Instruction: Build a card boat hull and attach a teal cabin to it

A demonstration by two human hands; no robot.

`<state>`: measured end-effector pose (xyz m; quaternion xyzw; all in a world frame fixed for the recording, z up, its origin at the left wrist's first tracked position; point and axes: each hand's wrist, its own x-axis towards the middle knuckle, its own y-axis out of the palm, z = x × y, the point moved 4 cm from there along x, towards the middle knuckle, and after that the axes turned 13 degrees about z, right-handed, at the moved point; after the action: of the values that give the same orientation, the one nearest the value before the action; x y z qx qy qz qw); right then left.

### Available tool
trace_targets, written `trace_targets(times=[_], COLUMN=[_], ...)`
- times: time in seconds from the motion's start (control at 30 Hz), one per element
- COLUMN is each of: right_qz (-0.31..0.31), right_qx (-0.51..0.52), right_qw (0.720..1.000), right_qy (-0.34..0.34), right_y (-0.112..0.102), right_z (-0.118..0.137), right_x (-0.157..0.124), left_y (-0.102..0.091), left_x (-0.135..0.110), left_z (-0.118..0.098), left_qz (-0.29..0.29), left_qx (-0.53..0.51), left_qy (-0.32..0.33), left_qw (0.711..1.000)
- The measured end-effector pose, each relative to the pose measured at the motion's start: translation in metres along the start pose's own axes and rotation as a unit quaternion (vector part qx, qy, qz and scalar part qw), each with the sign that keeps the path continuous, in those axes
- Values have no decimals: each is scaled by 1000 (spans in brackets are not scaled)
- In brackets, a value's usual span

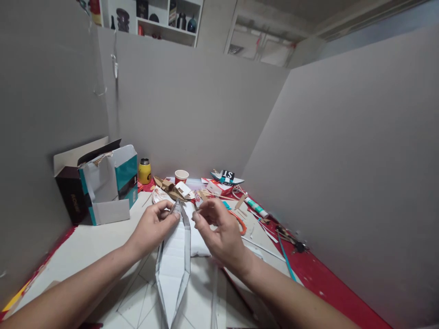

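A long pointed boat-shaped model of white card (173, 267) lies lengthwise on the white sheet in front of me. My left hand (153, 225) is closed, pinching the model's left wall near its far tip. My right hand (219, 230) hovers just right of the tip with thumb and forefinger pinched together; what they hold is too small to make out. The two hands are a few centimetres apart over the bow.
A torn-open teal and brown cardboard box (99, 185) stands at the left. Behind it are a yellow jar (144, 172) and a red paper cup (181, 176). Card scraps, sticks, a glue tube (256, 208) and another small boat model (227, 177) clutter the far right. Grey partition walls close in.
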<state>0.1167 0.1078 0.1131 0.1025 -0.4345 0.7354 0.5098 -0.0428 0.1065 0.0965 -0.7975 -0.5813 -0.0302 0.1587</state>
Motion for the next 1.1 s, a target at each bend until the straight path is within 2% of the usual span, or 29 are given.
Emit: trace_targets(times=[0.17, 0.37, 0.57, 0.77, 1.1], right_qz=[19, 33, 27, 46, 58], right_qx=[-17, -84, -94, -63, -111], right_qw=[1000, 996, 995, 997, 992], right_qy=[-6, -14, -14, 15, -4], right_y=[-1, 3, 4, 3, 3], right_z=[6, 13, 14, 18, 21], right_x=[3, 5, 2, -1, -6], left_y=[3, 12, 11, 12, 17], left_x=[-6, -11, -18, -21, -23], left_z=[-8, -20, -21, -25, -26], left_qz=[-7, 2, -22, -35, -34], left_qx=[17, 76, 156, 216, 233], left_qy=[17, 55, 39, 36, 40], left_qw=[1000, 996, 987, 975, 971])
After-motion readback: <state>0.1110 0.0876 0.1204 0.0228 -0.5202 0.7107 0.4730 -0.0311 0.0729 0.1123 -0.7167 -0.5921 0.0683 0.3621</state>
